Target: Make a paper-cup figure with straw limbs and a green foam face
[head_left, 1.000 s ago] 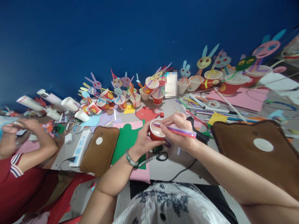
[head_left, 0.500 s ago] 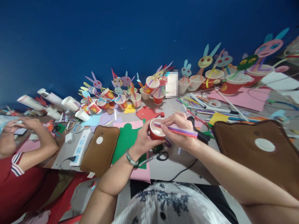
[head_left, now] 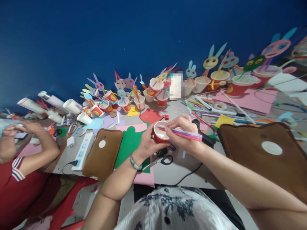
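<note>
A red paper cup (head_left: 161,137) with a white inside is tilted toward me, and my left hand (head_left: 146,142) is wrapped round its left and lower side. My right hand (head_left: 185,132) pinches purple and red drinking straws (head_left: 189,134), their left ends at the cup's mouth. Whether the straw tips touch the inside wall I cannot tell. Just below the cup lie scissors (head_left: 158,163) with black handles, on the edge of green paper (head_left: 129,143) over pink paper. A red sheet of paper (head_left: 151,115) lies behind the cup.
Paper cups with rabbit faces (head_left: 211,63) line the blue wall. Brown pads (head_left: 103,155) lie on both sides, with a white power strip (head_left: 83,151) at left. Straws and tools clutter the back right. A co-worker's hands (head_left: 26,129) are at far left.
My hands, the cup and the straws stay almost still. At far left, the co-worker's hands have shifted slightly.
</note>
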The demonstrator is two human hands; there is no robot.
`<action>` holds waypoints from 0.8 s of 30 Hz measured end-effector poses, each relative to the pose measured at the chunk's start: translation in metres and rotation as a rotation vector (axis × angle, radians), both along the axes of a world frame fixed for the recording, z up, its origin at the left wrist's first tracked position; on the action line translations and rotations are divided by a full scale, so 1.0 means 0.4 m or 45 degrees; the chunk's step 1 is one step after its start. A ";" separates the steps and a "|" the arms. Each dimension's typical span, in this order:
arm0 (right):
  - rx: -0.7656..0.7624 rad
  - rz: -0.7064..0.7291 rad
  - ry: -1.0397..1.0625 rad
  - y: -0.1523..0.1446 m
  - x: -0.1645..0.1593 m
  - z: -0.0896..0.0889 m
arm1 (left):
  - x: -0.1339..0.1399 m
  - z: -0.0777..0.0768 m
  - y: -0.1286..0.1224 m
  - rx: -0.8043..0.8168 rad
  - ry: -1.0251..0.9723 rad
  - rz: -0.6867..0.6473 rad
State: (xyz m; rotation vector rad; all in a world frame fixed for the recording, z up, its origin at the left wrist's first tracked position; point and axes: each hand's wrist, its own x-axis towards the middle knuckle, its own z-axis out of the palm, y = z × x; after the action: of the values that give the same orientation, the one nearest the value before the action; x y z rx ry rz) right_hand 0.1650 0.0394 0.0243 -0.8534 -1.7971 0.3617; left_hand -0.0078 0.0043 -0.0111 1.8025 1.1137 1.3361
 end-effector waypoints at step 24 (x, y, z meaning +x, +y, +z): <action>-0.028 0.132 -0.175 0.006 0.001 0.010 | -0.003 -0.029 0.003 0.073 0.091 0.065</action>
State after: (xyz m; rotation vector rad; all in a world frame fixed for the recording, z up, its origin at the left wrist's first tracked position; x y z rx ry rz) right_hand 0.1655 0.0420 0.0283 -0.8186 -1.9732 0.3985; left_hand -0.0089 0.0056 -0.0228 1.8883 1.1768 1.3553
